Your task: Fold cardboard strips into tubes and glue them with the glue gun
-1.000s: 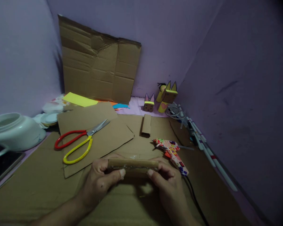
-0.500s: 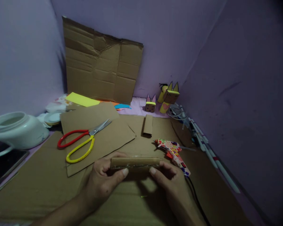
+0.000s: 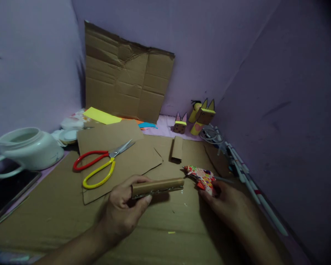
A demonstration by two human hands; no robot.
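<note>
My left hand [image 3: 127, 206] grips one end of a folded cardboard strip [image 3: 158, 187], thumb along its near edge. A shiny line, which looks like glue, runs along that edge. On the right, my right hand [image 3: 228, 200] has its thumb and fingers around the handle of a floral-patterned glue gun [image 3: 201, 176], which lies on the cardboard with its nozzle to the left. Beyond the strip, a second folded cardboard piece [image 3: 177, 149] lies by itself. Scissors [image 3: 110, 160] with one red and one yellow handle rest on a flat cardboard sheet [image 3: 143, 154] at left.
A white pot [image 3: 41, 151] and a dark phone [image 3: 16, 187] sit at far left. Cardboard [image 3: 127, 73] leans on the back wall. Small paper animal figures [image 3: 205, 112] stand at the back right. White tubes [image 3: 264, 206] line the right wall.
My right hand has let go of the cardboard strip and moved right onto the glue gun. My left hand keeps the strip, now slightly tilted. The view has shifted a little.
</note>
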